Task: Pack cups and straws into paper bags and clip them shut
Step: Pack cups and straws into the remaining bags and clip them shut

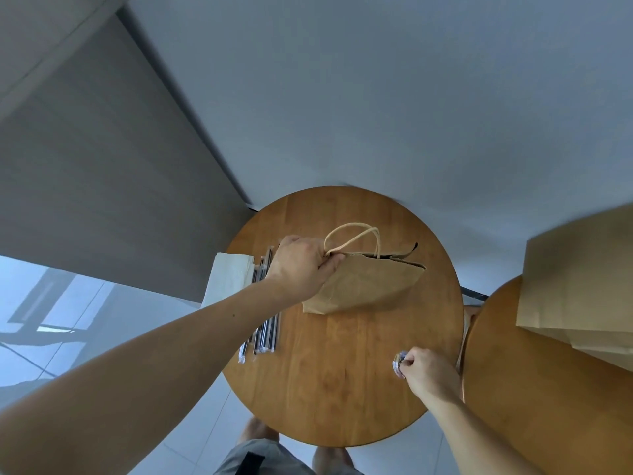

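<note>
Left hand [301, 265]: centre of frame, fingers curled tight, pinching the upper left corner of the paper bag [370, 286] where its handles join.
Right hand [428, 371]: lower right of frame, fingers curled round a small round item [399, 363] at the table's right side. Whether the item touches the wood cannot be told.
Small round item: clear and glossy with a bluish tint. It is mostly covered by the fingers, so its identity cannot be made out.
Paper bag: centre of frame on the round table [342, 389], tilted with its mouth toward the upper right. It is brown kraft paper with a serrated top edge and two twisted cord handles looped upward. Contents hidden.
Dark strip [412, 250]: black, at the far end of the bag's mouth, nature unclear.
Straws [267, 334]: left of the bag, a bundle of long thin dark straws in clear wrappers. The middle of the bundle is hidden under the left forearm.
White paper stack [229, 282]: flat, just left of the straws, overhanging the table edge and partly covered by the forearm.
Round table: warm brown wood, smooth, with plank joints and grain visible.
Second table [513, 389]: right of frame, same wood, just beside the first and cut off by the frame.
Brown bags [582, 286]: flat stack on the second table, cut off at the right edge and blurred.
Room: pale wall [376, 97] across the top, grey panel [102, 166] at upper left, glossy pale floor tiles [51, 337] with reflections at lower left.
Person: grey shorts [260, 457] and feet at the bottom edge, partly cut off.
</note>
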The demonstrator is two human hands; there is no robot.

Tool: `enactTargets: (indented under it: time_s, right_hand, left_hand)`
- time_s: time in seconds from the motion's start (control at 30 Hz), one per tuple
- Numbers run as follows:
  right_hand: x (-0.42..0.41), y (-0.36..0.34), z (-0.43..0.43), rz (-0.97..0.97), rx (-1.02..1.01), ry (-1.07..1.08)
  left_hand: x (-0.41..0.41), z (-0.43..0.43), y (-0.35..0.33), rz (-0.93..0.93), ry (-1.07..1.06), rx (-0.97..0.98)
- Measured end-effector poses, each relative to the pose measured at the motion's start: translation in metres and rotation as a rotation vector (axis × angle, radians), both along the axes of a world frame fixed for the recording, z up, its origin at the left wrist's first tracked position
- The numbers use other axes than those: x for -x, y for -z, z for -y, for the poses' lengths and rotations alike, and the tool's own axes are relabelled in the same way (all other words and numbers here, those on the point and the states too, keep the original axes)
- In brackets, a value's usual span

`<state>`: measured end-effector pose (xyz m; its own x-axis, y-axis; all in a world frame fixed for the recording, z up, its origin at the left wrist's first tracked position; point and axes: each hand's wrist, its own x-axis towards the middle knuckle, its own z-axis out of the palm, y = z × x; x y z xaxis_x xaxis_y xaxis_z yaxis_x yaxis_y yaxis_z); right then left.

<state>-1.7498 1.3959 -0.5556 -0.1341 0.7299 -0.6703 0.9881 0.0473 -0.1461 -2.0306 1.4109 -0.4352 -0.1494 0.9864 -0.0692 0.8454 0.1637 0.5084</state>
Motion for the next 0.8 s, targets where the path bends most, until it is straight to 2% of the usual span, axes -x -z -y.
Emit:
enactTargets:
  time_s: [0.27, 0.47, 0.63, 0.8]
  right_hand:
    - [0.003, 0.013, 0.002, 0.006, -0.007, -0.02]
    - [-0.006, 0.012, 0.005, -0.046, -0.063, 0.059]
    - [-0.012, 0.008, 0.007, -0.177, -0.151, 0.129]
    - [0.001, -0.014, -0.004, -0.391, -0.218, 0.172]
  left_hand:
    - [0.001, 0.002, -0.003, 0.017, 0.021, 0.011]
    - [-0.001, 0.0, -0.003, 0.019, 0.009, -0.026]
    - [-0.001, -0.002, -0.004, 0.026, 0.017, -0.018]
    - [0.001, -0.002, -0.005, -0.006, 0.011, 0.017]
